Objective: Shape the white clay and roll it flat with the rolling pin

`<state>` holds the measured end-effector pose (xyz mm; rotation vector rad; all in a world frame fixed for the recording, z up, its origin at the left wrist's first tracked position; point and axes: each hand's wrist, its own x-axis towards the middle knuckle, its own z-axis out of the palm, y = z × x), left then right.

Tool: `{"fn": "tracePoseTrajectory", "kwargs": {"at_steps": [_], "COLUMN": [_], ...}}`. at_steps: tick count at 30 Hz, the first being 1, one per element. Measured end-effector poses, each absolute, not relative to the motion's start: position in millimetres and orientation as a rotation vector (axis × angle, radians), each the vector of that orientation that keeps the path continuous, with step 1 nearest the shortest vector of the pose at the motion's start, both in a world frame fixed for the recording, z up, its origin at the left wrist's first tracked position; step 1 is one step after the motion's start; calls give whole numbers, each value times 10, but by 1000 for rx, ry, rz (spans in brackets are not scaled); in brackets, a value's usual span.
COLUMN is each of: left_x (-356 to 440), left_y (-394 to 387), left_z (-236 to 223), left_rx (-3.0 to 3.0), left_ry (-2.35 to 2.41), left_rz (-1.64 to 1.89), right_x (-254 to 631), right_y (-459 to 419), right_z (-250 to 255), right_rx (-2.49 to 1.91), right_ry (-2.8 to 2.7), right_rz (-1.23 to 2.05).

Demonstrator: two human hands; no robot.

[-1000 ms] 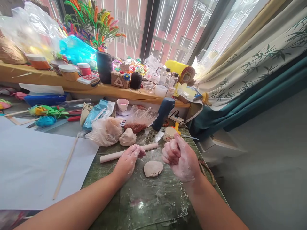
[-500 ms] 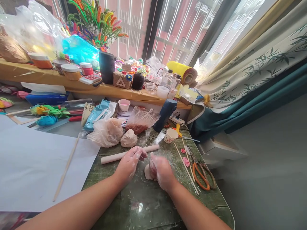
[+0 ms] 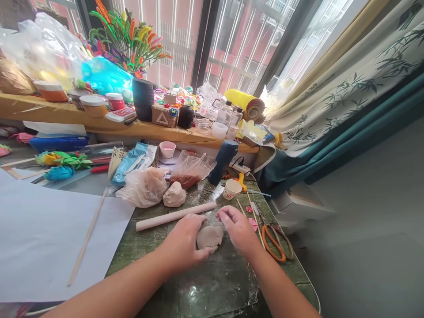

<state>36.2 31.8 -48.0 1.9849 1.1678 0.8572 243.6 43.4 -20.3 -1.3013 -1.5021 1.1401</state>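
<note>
A flattened round of pale clay [image 3: 210, 237] with a cracked lower edge lies on the dark green tabletop. My left hand [image 3: 185, 240] cups its left side, thumb and fingers apart, the thumb at the lower edge. To the right of the clay and just above the table, my right hand [image 3: 239, 229] is closed, fingers curled together, with nothing visible in it. Both hands look dusted with white. Behind them lie a pale rolling pin [image 3: 175, 216] and a rough lump of the same clay [image 3: 174, 194].
Scissors [image 3: 273, 243] and thin sticks lie near the right table edge. Behind stand a paper cup [image 3: 232, 189], a dark blue cylinder [image 3: 224, 161] and plastic bags [image 3: 142, 187]. White paper [image 3: 49, 238] with a wooden stick [image 3: 86, 240] covers the left side. A crowded sill [image 3: 185, 134] runs along the window.
My right hand came down from a raised fist onto the clay, then drew back to its right. The left hand moved from beside the rolling pin to the clay's left edge, spreading its thumb.
</note>
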Motion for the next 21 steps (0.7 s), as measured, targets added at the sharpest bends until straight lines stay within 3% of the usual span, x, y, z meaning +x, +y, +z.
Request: {"fn": "tracePoseTrajectory", "kwargs": {"at_steps": [4,7,18,21], "left_x": [425,448,404,381], "left_y": [277,297,230,258], "left_z": [-516,-542,-473,-475], "left_rx": [2196,2192,2151,1979], "left_ry": [1133,1131,846,908], "left_rz": [721,724,836,919], "right_x": [2580,2548,2589,2582], "right_y": [254,200,422,391], "right_z": [-229,-264,-237,-213], "right_rx": [-1450,-1411,-1395,-1311], "right_ry": [-2089,-2216,-1880,-1555], "right_rz": [817,790,1405,1534]}}
